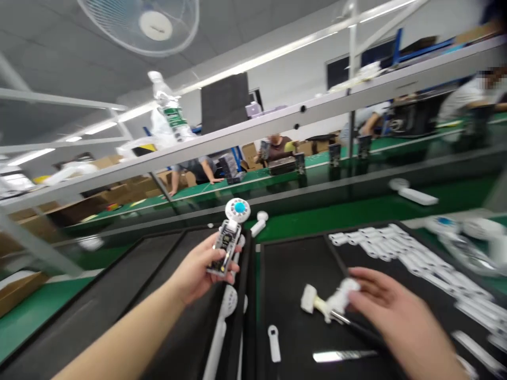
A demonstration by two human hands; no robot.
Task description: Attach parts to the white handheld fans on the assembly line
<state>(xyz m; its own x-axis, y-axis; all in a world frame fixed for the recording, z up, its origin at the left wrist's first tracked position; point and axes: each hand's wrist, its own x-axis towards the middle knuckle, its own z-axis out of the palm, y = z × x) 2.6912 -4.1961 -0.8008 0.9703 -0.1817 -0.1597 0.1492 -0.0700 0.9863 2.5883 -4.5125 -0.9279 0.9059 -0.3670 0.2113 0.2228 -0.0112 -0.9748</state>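
My left hand (214, 263) grips a white handheld device (226, 247) with its body open, so a circuit board shows. Its round head (237, 209) has a blue centre inside a ring of slots. Lower on the right, my right hand (386, 309), slightly blurred, has its thumb and fingers pinched at a white piece (339, 296) just above the black tray (295, 274). Next to that piece is a cream-white block (309, 300); a thin metal tool (339, 316) with a dark handle runs beneath my fingers. A flat silver tool (340, 356) lies closer to me.
Rows of white strip-shaped casings (412, 258) fill the right tray. One small casing (273, 343) lies alone. White round-headed parts (228, 301) stand along the tray divider. A shelf rail (245, 129) crosses ahead; co-workers sit beyond the green bench (317, 161). A fan (156, 25) hangs overhead.
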